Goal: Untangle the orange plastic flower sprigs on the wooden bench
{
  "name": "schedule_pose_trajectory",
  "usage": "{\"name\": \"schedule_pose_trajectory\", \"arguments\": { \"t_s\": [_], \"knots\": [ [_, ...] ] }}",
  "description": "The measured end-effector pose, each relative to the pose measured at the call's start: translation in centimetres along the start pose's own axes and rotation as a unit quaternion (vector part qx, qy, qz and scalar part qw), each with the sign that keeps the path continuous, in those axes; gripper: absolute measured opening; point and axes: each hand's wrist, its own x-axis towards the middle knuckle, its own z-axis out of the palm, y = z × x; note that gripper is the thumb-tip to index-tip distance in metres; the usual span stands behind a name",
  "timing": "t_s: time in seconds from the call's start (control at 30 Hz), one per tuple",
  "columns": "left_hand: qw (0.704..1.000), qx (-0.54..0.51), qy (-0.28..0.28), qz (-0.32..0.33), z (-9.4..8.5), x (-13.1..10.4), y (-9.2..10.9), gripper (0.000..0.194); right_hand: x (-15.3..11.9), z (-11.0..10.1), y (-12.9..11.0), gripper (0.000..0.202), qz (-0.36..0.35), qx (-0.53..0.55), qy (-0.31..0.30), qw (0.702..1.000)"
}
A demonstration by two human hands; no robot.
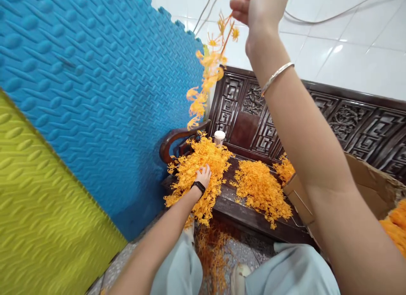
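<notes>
Orange flower strand [207, 71]: dangling high, pinched in the raised right hand [260, 7] (bangle on wrist). Left hand [203, 176] rests fingers-down on the near orange pile [196, 176] on the carved bench [250, 214]; grip unclear.

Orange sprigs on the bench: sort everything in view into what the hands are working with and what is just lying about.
In hand:
- left hand resting on the big orange pile
- right hand holding up an orange sprig strand

Lying about:
- second orange pile
- white-capped jar
- cardboard box
- carved wooden bench
- blue foam mat
</notes>
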Motion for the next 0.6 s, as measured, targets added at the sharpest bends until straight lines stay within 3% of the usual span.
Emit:
{"name": "schedule_pose_trajectory", "arguments": {
  "t_s": [0.1,0.23,0.33,0.43,0.6],
  "knots": [
    [0.998,0.026,0.020,0.058,-0.2,0.1,0.4,0.051,0.5,-1.1,0.9,0.016,-0.021,-0.027,0.020,0.999],
    [0.990,0.055,0.056,0.116,-0.7,0.3,1.2,0.055,-0.8,-3.5,4.5,0.018,-0.013,-0.039,0.043,0.998],
    [0.982,0.074,0.041,0.172,-1.0,0.4,2.1,0.050,-2.4,-6.2,7.4,0.013,0.035,-0.025,0.002,0.999],
    [0.970,0.065,0.029,0.234,-1.4,0.3,3.3,0.042,-4.9,-9.5,9.6,0.013,0.082,0.009,-0.049,0.995],
    [0.965,0.035,0.028,0.258,-2.6,0.2,4.5,0.038,-11.2,-15.1,10.9,0.015,0.181,0.060,-0.074,0.979]
  ]
}}
